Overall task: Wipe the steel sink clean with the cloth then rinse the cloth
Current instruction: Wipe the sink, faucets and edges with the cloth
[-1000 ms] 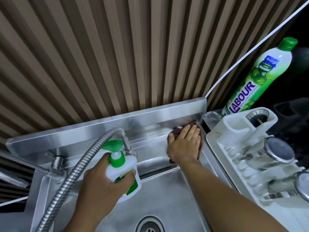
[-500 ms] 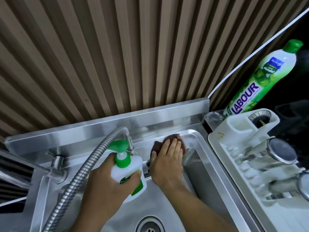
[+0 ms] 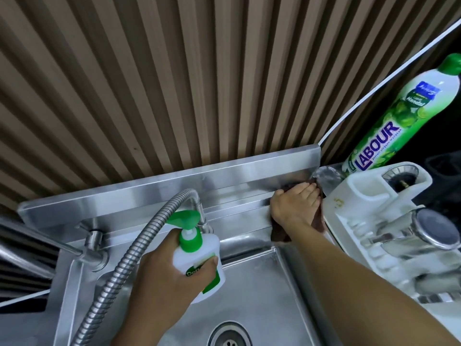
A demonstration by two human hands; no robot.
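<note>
The steel sink (image 3: pixel 259 283) fills the lower half of the head view, its drain (image 3: pixel 229 338) at the bottom edge. My right hand (image 3: pixel 295 208) presses a dark brown cloth (image 3: pixel 279 236) flat on the back ledge at the sink's far right corner, against the steel backsplash (image 3: pixel 174 188). Most of the cloth is hidden under the palm. My left hand (image 3: pixel 162 293) holds a white soap pump bottle (image 3: pixel 197 258) with a green top, lifted above the basin's left side.
A flexible steel faucet hose (image 3: pixel 119 265) curves over the left of the basin. A white dish rack (image 3: pixel 389 221) with steel cups stands right beside the cloth. A green dish-soap bottle (image 3: pixel 409 116) leans behind the rack. A ribbed wall rises behind.
My right hand has slid the cloth from the middle of the back ledge rightward into the far right corner. The left hand keeps holding the soap bottle in about the same spot.
</note>
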